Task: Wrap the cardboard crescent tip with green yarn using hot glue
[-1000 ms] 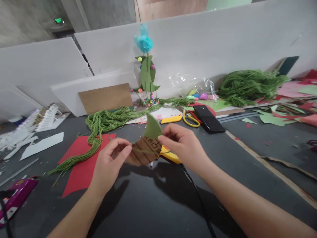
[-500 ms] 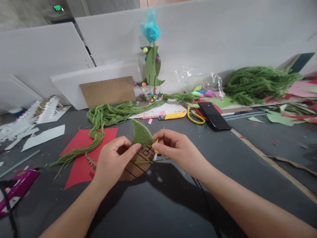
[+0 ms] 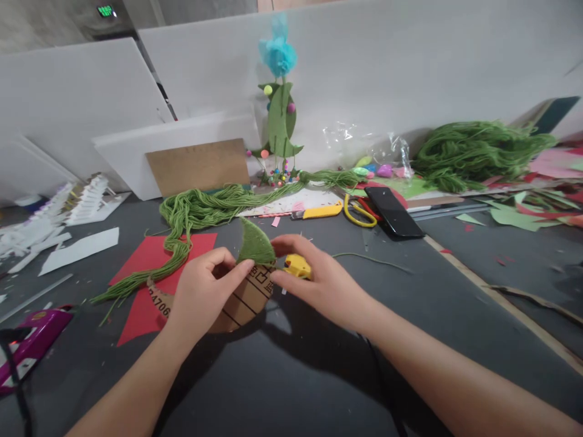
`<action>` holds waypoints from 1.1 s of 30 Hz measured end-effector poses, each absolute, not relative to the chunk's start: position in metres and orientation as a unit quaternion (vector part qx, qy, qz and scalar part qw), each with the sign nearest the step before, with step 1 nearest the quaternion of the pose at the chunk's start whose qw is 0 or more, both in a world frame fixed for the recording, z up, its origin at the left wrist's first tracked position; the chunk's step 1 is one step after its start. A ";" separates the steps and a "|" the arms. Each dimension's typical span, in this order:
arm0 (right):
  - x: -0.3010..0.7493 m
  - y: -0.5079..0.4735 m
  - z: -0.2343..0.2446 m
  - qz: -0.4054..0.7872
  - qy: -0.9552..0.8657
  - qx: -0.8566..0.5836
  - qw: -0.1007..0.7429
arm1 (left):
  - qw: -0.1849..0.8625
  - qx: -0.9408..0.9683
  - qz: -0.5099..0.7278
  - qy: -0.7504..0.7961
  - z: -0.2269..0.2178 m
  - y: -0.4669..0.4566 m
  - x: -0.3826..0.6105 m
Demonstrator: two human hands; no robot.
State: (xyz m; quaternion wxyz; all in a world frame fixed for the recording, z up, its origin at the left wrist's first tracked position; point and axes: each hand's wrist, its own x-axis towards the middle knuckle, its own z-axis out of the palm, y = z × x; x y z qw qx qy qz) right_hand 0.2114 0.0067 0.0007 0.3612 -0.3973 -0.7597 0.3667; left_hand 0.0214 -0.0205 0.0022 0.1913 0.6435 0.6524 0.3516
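Observation:
A curved cardboard piece with printed black lines has its pointed upper end wrapped in green yarn. My left hand pinches it between thumb and fingers just below the wrapping. At the right edge of the wrapping, my right hand has its thumb and fingers curled round the yarn, its fingertips partly hidden. A loose yarn strand trails right from behind that hand across the table. Just behind the right fingers sits a yellow tool, mostly covered.
Red paper lies left, under a yarn bundle. Beyond are a yellow utility knife, scissors and a black phone. A decorated plant model stands behind. Farther right is a yarn heap; a purple device lies left.
The cardboard piece and both hands have shifted slightly left. The yarn strand swung from below my right hand to its far right side. More of the yellow tool shows.

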 end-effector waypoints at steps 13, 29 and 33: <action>0.210 0.005 0.001 0.466 -0.676 -0.444 0.359 | 0.188 0.662 0.341 0.641 0.000 -0.021 0.024; 0.213 0.004 0.006 0.510 -0.650 -0.415 0.381 | 0.325 0.630 0.393 0.586 0.004 -0.021 0.020; 0.213 0.003 0.007 0.508 -0.653 -0.419 0.374 | 0.311 0.628 0.378 0.605 0.002 -0.020 0.020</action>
